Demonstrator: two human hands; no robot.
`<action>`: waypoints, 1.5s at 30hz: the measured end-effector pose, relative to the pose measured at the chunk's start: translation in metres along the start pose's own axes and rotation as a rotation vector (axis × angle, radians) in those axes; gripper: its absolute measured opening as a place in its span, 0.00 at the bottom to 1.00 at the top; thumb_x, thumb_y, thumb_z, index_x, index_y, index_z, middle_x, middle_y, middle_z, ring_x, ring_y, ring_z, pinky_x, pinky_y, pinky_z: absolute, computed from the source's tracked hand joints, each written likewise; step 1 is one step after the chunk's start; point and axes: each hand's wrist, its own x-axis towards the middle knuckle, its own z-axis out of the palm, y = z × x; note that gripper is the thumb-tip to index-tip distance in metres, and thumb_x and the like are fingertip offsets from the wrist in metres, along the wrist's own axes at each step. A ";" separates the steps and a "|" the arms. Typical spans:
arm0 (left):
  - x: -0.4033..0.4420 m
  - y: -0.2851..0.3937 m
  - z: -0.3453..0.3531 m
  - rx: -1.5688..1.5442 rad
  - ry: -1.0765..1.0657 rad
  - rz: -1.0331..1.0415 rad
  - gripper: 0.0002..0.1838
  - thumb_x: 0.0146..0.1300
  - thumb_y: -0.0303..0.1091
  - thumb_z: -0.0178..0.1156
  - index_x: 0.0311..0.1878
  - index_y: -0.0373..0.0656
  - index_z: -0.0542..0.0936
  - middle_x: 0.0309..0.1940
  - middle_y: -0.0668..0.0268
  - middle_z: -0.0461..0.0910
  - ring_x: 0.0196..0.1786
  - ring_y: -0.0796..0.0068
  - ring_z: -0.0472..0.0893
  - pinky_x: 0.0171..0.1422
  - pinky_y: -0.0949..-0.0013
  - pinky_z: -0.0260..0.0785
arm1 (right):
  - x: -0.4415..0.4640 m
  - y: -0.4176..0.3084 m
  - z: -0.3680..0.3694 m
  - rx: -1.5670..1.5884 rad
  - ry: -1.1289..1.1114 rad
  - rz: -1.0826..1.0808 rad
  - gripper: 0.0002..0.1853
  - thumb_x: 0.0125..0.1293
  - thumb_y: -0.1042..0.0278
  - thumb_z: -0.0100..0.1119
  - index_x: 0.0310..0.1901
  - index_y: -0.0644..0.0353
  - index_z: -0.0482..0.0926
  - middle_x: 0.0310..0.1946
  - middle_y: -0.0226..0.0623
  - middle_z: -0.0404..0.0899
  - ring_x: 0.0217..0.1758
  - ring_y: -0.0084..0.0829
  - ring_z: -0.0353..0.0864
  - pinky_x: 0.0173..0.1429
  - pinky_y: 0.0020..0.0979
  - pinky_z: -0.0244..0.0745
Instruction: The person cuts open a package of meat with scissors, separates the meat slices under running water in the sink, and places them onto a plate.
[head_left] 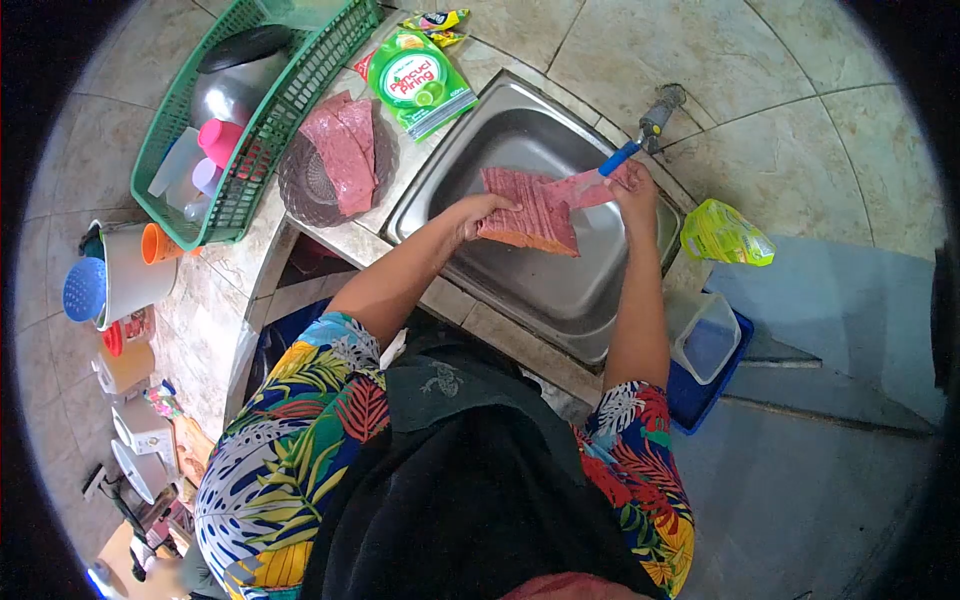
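Observation:
Over the steel sink (pixel 590 285), my left hand (pixel 482 215) grips a thick stack of thin pinkish-red slices (pixel 530 215) by its left side. My right hand (pixel 634 188) pinches the far end of one slice (pixel 578 190), which stretches out from the stack's right side below the blue-tipped tap (pixel 620 157). More slices (pixel 343 150) lie folded in a patterned, see-through bowl (pixel 305 180) on the tiled counter, left of the sink.
A green basket (pixel 262 135) of dishes stands at the upper left. A green soap pouch (pixel 415 82) lies behind the sink's left corner. Right of the sink are a yellow-green packet (pixel 727 233) and a clear container (pixel 708 340) on a blue tray (pixel 690 410).

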 end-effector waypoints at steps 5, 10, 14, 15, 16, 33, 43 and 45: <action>0.001 -0.004 0.000 -0.084 -0.044 0.006 0.15 0.56 0.28 0.59 0.47 0.34 0.73 0.38 0.56 0.80 0.38 0.66 0.82 0.43 0.66 0.78 | 0.001 0.016 -0.006 0.039 0.045 -0.004 0.24 0.46 0.88 0.54 0.49 0.66 0.70 0.44 0.37 0.74 0.45 0.26 0.76 0.50 0.25 0.71; 0.002 -0.005 -0.001 -0.139 -0.061 -0.018 0.15 0.57 0.28 0.58 0.47 0.34 0.73 0.38 0.56 0.80 0.37 0.66 0.83 0.42 0.66 0.78 | 0.000 0.027 -0.010 0.032 0.079 -0.017 0.23 0.47 0.88 0.56 0.48 0.65 0.70 0.42 0.36 0.75 0.43 0.26 0.76 0.48 0.24 0.72; 0.001 -0.004 -0.001 -0.131 -0.070 -0.024 0.16 0.56 0.28 0.58 0.47 0.34 0.72 0.37 0.55 0.80 0.36 0.66 0.83 0.41 0.65 0.78 | -0.001 0.022 -0.010 0.041 0.108 0.006 0.22 0.48 0.86 0.59 0.47 0.65 0.71 0.41 0.35 0.75 0.43 0.25 0.76 0.48 0.25 0.72; 0.001 -0.003 -0.001 -0.131 -0.070 -0.023 0.16 0.56 0.28 0.58 0.47 0.34 0.72 0.37 0.55 0.80 0.36 0.66 0.83 0.41 0.65 0.78 | 0.000 0.022 -0.011 0.042 0.107 0.005 0.22 0.48 0.86 0.59 0.47 0.65 0.71 0.41 0.35 0.75 0.43 0.25 0.76 0.48 0.25 0.72; 0.000 -0.003 -0.001 -0.081 -0.049 -0.035 0.16 0.55 0.28 0.59 0.47 0.34 0.72 0.37 0.55 0.80 0.36 0.66 0.83 0.41 0.65 0.78 | 0.002 0.023 -0.011 0.060 0.091 0.004 0.22 0.47 0.86 0.59 0.47 0.64 0.71 0.41 0.35 0.75 0.43 0.25 0.76 0.48 0.25 0.71; -0.001 -0.011 -0.001 0.065 -0.028 -0.033 0.16 0.54 0.26 0.59 0.47 0.33 0.73 0.40 0.54 0.79 0.39 0.64 0.82 0.45 0.64 0.77 | 0.026 0.009 0.001 -0.115 -0.116 0.046 0.21 0.49 0.86 0.56 0.48 0.65 0.70 0.44 0.36 0.75 0.47 0.26 0.76 0.52 0.25 0.70; 0.010 -0.015 -0.020 -0.099 0.004 -0.007 0.15 0.56 0.27 0.59 0.46 0.34 0.73 0.38 0.54 0.80 0.37 0.65 0.83 0.41 0.65 0.78 | 0.021 0.025 -0.012 0.038 0.123 -0.084 0.20 0.46 0.87 0.56 0.44 0.64 0.72 0.36 0.33 0.76 0.39 0.24 0.77 0.47 0.24 0.72; 0.010 -0.015 -0.017 -0.064 0.038 -0.014 0.15 0.55 0.27 0.59 0.46 0.34 0.74 0.37 0.54 0.80 0.37 0.65 0.83 0.41 0.65 0.78 | 0.019 0.011 -0.011 0.005 0.127 -0.093 0.19 0.47 0.87 0.56 0.44 0.64 0.73 0.35 0.33 0.77 0.39 0.24 0.77 0.46 0.24 0.72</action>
